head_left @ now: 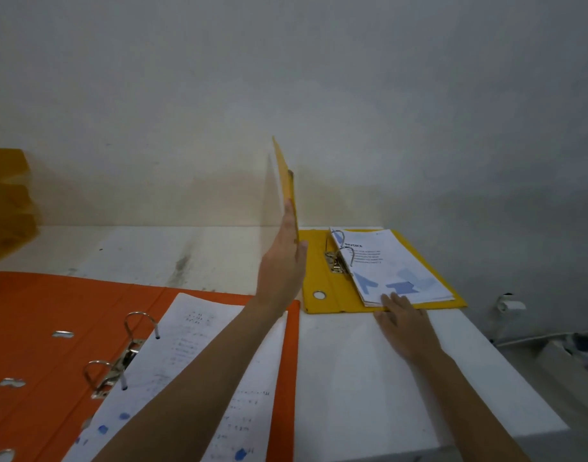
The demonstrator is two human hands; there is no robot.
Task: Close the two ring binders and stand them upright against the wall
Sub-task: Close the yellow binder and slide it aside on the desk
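Note:
A yellow ring binder [322, 278] lies on the white table near the wall, its front cover [286, 175] raised almost vertical. My left hand [284, 258] holds that cover, fingers behind it and thumb in front. Its rings are shut over a stack of printed pages [396, 265] headed INVOICE. My right hand [404, 323] rests flat on the table with fingertips on the stack's near edge. An orange ring binder [36, 315] lies open flat at the lower left, rings open, with white sheets [192, 348] in it under my left forearm.
The white table [359, 368] ends at a front right edge near my right forearm. A pale wall [319, 95] rises directly behind it. Yellow stacked objects [6, 195] sit at the far left. A cable and plug [509, 306] lie beyond the table's right side.

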